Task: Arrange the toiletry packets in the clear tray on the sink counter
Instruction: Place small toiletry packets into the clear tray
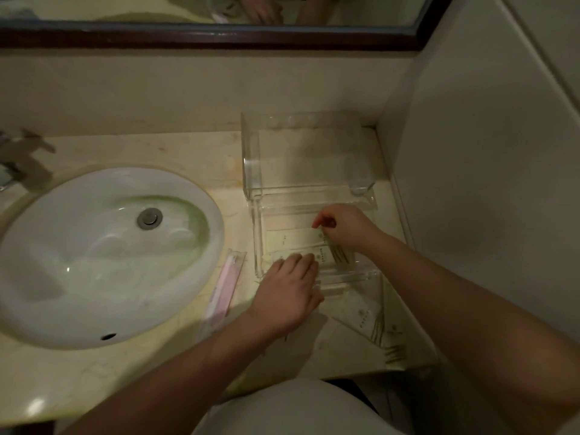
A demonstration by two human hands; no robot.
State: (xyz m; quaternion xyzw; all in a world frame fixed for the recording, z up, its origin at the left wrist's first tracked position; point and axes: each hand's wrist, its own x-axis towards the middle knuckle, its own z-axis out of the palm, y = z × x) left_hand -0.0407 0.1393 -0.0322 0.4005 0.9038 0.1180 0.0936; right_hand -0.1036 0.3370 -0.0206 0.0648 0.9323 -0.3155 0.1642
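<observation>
A clear plastic tray (258, 233) sits on the sink counter to the right of the basin. Pale toiletry packets (292, 241) with small printed marks lie flat inside its front section. My right hand (343, 227) reaches into the tray, fingers pinched on the right end of a packet. My left hand (287, 291) rests flat over the tray's front edge, fingertips touching the nearest packet. More packets (361, 312) lie on the counter in front of the tray. A long clear packet holding a pink toothbrush (224, 288) lies left of the tray.
The white oval basin (103, 255) fills the left of the counter, with a faucet (18, 161) behind it. The tray's taller clear back section (251, 155) stands toward the wall. A side wall (470, 183) closes off the right. A mirror frame (207, 37) runs above.
</observation>
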